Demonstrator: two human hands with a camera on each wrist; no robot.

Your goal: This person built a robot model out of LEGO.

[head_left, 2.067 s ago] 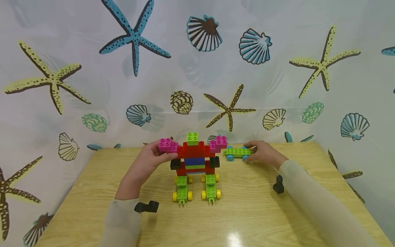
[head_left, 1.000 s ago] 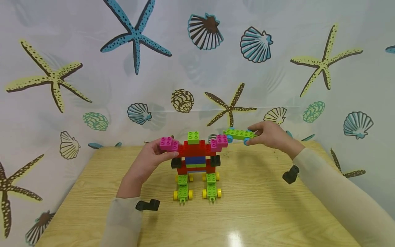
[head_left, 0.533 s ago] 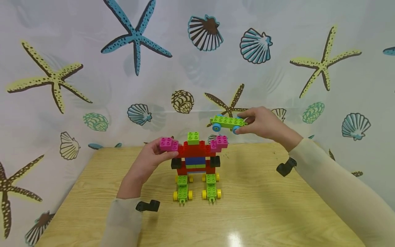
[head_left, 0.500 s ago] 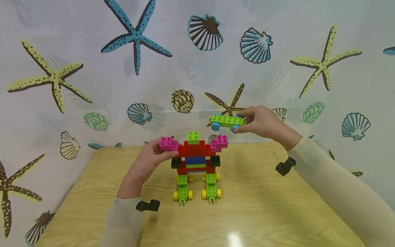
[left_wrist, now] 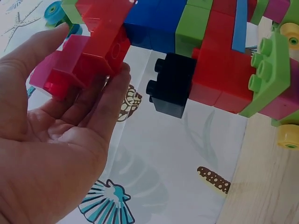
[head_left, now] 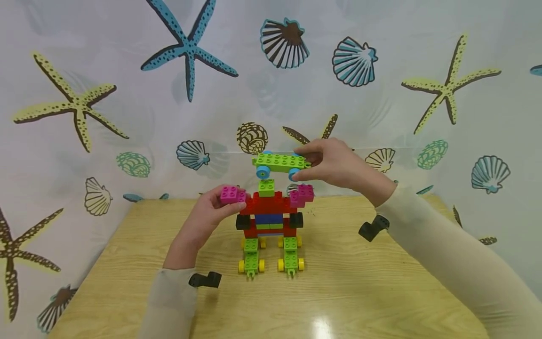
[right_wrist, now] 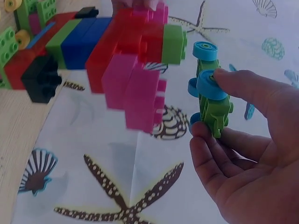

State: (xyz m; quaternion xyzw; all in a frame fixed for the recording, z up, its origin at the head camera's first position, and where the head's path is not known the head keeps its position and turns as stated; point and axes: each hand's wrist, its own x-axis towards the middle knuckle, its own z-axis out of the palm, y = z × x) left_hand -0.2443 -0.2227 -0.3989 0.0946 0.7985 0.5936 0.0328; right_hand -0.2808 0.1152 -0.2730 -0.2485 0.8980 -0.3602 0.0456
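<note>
A figure of toy building bricks (head_left: 268, 205) stands on the table, with a red and blue body, black side bricks, pink arms and a light green brick (head_left: 266, 189) on top. Its two green legs run on yellow wheels. My left hand (head_left: 200, 221) holds the pink arm (left_wrist: 70, 60) on the left, thumb on one side and fingers behind. Above the top brick, my right hand (head_left: 332, 162) pinches a green toy car base (head_left: 279, 161) with blue wheels by its right end. In the right wrist view, this base (right_wrist: 212, 105) stays apart from the figure.
The wooden table (head_left: 360, 282) carries the figure near its back edge. Behind it hangs a pale curtain (head_left: 322, 103) printed with shells and starfish. A black wrist mount (head_left: 374, 228) sticks out below the right sleeve, another mount (head_left: 206, 279) by the left one.
My right hand has lifted the car base off the table and carried it up and left, over the figure's top. The left hand has kept its hold on the pink arm.
</note>
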